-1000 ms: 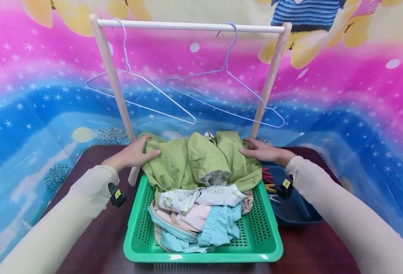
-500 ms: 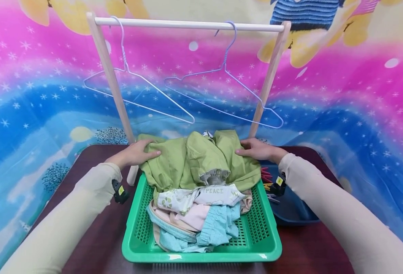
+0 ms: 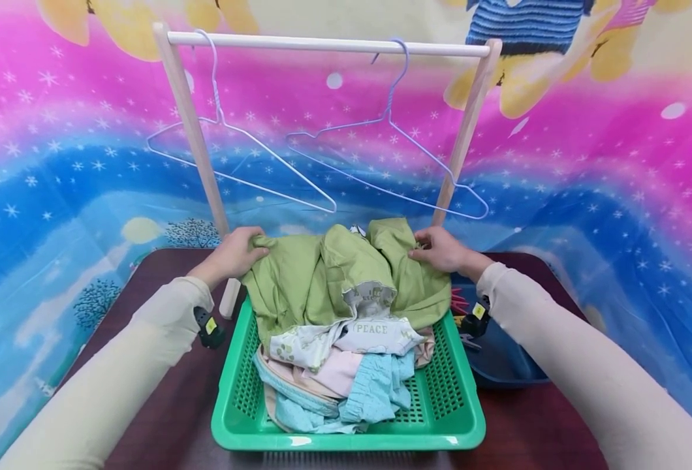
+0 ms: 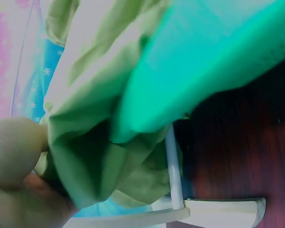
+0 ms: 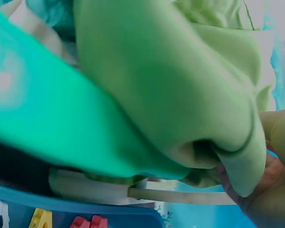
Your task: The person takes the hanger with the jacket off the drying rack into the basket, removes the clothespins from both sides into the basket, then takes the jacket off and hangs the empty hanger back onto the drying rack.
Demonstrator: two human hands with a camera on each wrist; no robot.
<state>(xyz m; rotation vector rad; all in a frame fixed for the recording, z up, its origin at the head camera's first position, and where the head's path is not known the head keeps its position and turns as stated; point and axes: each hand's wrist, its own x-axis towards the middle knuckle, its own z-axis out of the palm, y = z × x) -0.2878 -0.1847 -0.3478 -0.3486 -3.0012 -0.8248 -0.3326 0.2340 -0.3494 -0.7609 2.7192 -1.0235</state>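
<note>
A green garment (image 3: 299,274) with a white printed lining lies bunched over the far end of a green plastic basket (image 3: 346,442). At its upper left, my left hand (image 3: 235,253) pinches the cloth between thumb and fingers. My right hand (image 3: 442,250) grips the upper right part the same way. Both wrist views show loose green folds hanging from the hands, with the fingertips partly behind the cloth. In front of the garment, still in the basket, lie light blue clothes (image 3: 381,386) and a pale pink piece (image 3: 335,373).
Behind the basket stands a wooden rack (image 3: 334,44) carrying a white wire hanger (image 3: 275,192) and a lilac wire hanger (image 3: 375,189). Right of the basket sits a dark blue bin (image 3: 510,362) with clothespins, including a yellow clothespin (image 5: 40,218). All of it rests on a dark red-brown table (image 3: 164,405).
The fingers of both hands have curled in and gathered the green cloth's edges, which now sit slightly higher. The lining's opening in the middle shows wider. The basket stays put.
</note>
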